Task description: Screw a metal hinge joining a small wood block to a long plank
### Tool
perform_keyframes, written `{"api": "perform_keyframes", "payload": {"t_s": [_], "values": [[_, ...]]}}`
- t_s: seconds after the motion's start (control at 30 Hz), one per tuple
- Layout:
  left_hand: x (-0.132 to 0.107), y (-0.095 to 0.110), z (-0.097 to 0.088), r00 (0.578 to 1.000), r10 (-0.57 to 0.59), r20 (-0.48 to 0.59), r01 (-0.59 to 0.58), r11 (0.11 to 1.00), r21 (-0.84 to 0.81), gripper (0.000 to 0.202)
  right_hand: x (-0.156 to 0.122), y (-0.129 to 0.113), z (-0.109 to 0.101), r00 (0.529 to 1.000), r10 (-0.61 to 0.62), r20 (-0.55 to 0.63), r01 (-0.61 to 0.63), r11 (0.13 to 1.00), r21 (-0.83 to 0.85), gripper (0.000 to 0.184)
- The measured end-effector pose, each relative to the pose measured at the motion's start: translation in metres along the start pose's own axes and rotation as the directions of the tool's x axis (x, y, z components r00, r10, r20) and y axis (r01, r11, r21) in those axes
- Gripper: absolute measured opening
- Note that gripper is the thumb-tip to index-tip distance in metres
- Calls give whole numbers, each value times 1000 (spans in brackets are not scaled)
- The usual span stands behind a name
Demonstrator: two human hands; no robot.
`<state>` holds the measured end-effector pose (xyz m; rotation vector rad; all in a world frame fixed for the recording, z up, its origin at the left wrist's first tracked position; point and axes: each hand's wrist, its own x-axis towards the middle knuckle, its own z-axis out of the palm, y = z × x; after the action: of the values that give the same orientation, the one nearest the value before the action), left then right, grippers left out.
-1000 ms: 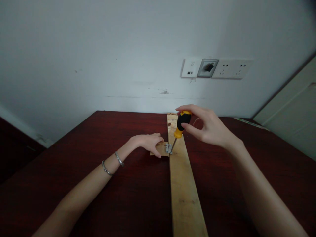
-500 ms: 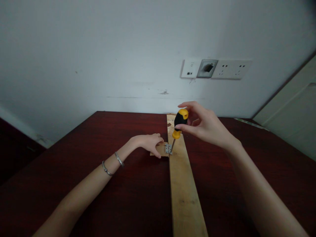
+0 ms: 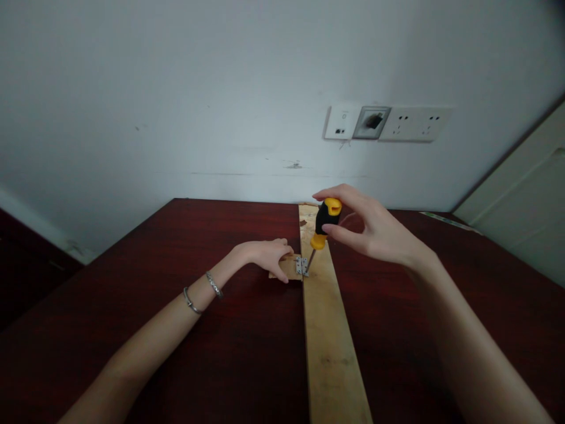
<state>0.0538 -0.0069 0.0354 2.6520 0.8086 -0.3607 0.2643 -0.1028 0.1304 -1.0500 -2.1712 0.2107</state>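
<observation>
A yellow and black screwdriver leans to the right, its tip down on a metal hinge. My right hand is closed on its handle between thumb and fingers. The hinge bridges a long wooden board and a small wooden block on its left. My left hand grips that small block, thumb on the near side and fingers on the far side. Small screw heads or holes show on the hinge, too small to tell which.
The board lies on a dark red table, its far end near the white wall. Sockets are set in the wall at the right. A thin patterned strip lies at the table's back right. A pale door or panel stands at right.
The screwdriver handle has tilted slightly to the right, and my right hand has shifted and turned with it. My left hand keeps its place on the small block.
</observation>
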Motion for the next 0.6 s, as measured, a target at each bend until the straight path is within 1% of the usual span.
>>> {"api": "perform_keyframes", "payload": {"t_s": [0.07,0.17,0.27,0.33,0.4,0.43,0.5,0.6], "values": [[0,-1,0,1000,-2,8,2,1000,0,78,-1,-1,-2,999,3,32,-4,999,48,49],[0,-1,0,1000,-4,12,4,1000,-12,78,-2,-2,-2,998,35,44,-40,994,99,53],[-1,0,0,1000,-9,0,9,1000,-25,77,1,-2,2,1000,17,2,-18,994,106,49],[-1,0,0,1000,-5,-6,5,999,-32,74,3,-1,6,1000,-13,-27,16,993,115,41],[-1,0,0,1000,5,-6,-5,999,-41,72,4,0,10,999,-18,-44,24,991,133,36],[-1,0,0,1000,8,-5,-8,999,-46,71,4,1,13,998,-5,-57,14,990,143,36],[-1,1,0,1000,8,-4,-9,999,-52,71,5,4,16,995,35,-95,-21,989,149,43],[-2,2,-1,1000,5,-4,-5,999,-53,71,5,8,20,985,81,-152,-62,990,128,50]]}}
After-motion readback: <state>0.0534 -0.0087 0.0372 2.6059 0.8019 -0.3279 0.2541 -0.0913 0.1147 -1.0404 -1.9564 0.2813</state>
